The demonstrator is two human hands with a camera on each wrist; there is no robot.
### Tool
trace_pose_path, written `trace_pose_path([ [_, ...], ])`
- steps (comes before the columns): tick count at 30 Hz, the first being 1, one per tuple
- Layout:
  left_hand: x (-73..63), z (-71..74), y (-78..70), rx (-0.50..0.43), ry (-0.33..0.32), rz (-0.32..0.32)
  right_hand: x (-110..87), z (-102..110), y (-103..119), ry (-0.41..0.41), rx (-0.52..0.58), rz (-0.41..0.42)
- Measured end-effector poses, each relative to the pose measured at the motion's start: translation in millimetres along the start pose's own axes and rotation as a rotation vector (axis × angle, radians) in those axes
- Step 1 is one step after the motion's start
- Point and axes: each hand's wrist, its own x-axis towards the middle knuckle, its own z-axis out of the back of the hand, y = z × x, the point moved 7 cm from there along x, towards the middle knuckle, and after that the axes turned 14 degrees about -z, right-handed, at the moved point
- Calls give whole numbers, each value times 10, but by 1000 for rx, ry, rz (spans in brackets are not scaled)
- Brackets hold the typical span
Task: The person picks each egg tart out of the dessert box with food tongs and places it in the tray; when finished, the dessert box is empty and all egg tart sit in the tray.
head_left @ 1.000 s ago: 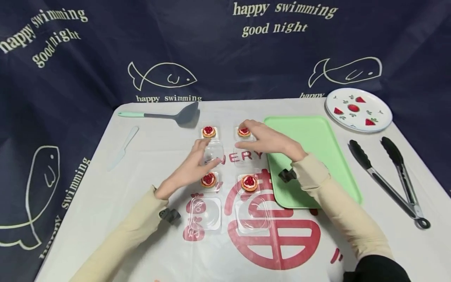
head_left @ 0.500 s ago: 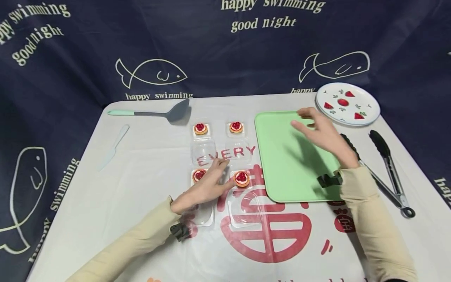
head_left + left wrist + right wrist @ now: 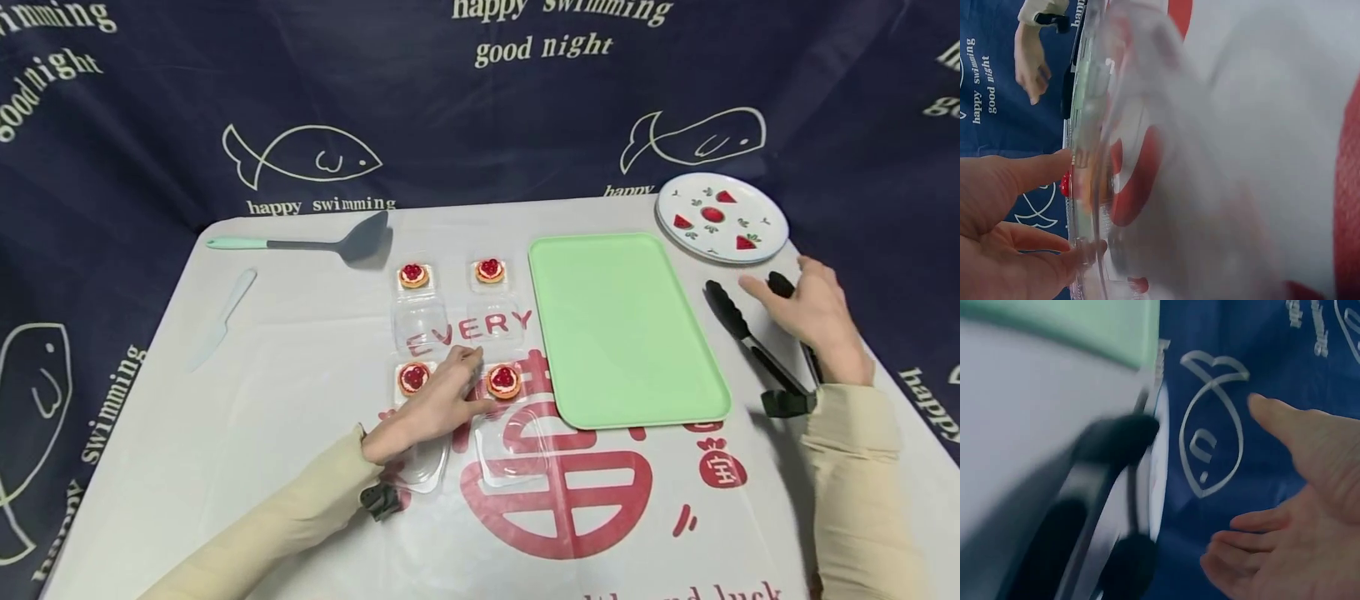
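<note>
My left hand [image 3: 438, 404] reaches over the near pair of clear plastic boxes. Its thumb and fingers, fairly straight, lie at the left edge of the near right box [image 3: 513, 454], on either side of a berry tart [image 3: 503, 382]. In the left wrist view the fingertips meet the rim of this clear box [image 3: 1129, 106]. Another tart [image 3: 414, 379] sits in the near left box, partly behind the hand. My right hand [image 3: 817, 321] hovers over the black-tipped tongs [image 3: 757, 350], fingers spread and holding nothing. In the right wrist view the tongs [image 3: 1116, 440] are blurred, apart from the hand.
Two more tarts, a left one [image 3: 413, 276] and a right one [image 3: 490, 270], sit in open boxes farther back. A green tray [image 3: 622, 333] lies right of the boxes. Patterned plates [image 3: 723, 218] stand at the back right. A spatula [image 3: 330, 243] and pale knife [image 3: 225, 317] lie left.
My right hand has moved from the far right tart across the tray to the tongs. My left hand has come from the left boxes to the near right box. The head view has shifted rightward.
</note>
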Motion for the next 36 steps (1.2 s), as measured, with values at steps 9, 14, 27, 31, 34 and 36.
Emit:
trace_pose_path([
  [9,35,17,-21,22,-17,-6,-18,-154,-630,207,-289,-59],
  [14,49,22,-38,22,-9,0,-103,-176,-704,239,-372,-66],
  [27,41,51,-12,32,-4,15,-146,-138,-679,213,-362,-213],
  [31,50,35,-11,26,19,15,-147,-22,-657,161,-313,-264],
  [34,55,28,-15,22,34,17,-141,97,-580,108,-268,-257],
  [36,56,28,-15,25,37,17,-143,165,-477,71,-223,-237],
])
